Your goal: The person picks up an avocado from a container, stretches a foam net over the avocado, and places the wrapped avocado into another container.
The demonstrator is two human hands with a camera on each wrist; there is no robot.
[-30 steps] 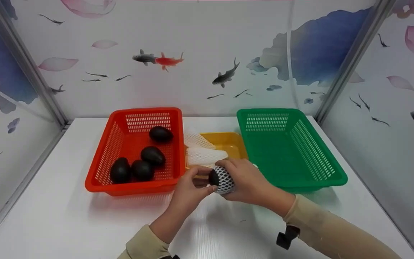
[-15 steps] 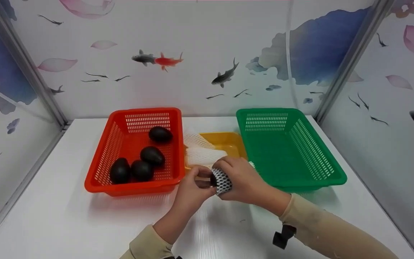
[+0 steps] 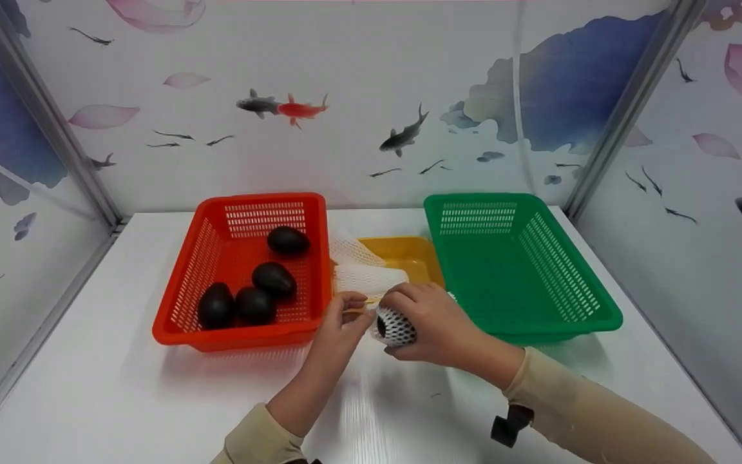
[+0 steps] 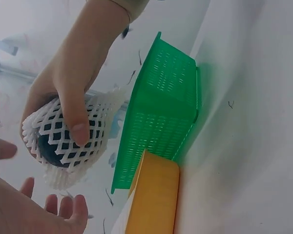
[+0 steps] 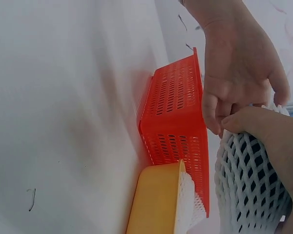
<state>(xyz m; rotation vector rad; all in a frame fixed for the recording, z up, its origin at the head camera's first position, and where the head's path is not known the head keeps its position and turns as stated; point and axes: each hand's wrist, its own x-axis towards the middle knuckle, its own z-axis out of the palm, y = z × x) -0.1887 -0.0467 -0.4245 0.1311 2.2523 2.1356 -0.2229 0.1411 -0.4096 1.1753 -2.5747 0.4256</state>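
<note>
A dark avocado [image 4: 50,150] sits inside a white foam net sleeve [image 3: 400,327], its dark surface showing through the mesh and at the end facing left. My right hand [image 3: 438,322] grips the sleeved avocado from the right, with the thumb lying across the mesh in the left wrist view. Beside the sleeve's left end is my left hand [image 3: 339,332], fingers loosely bent and apart from the net in the left wrist view. Several more dark avocados [image 3: 274,279] lie bare in the red basket [image 3: 242,336] on the left.
A yellow tray [image 3: 409,248] stands between the baskets, with white foam net sleeves [image 3: 368,278] in it. On the right is a green basket [image 3: 493,258]. The white table [image 3: 120,399] ends at printed walls behind and at both sides.
My left fingers have come off the avocado's exposed end and shifted slightly left. More of the white net now surrounds that end. My right hand keeps its grip.
</note>
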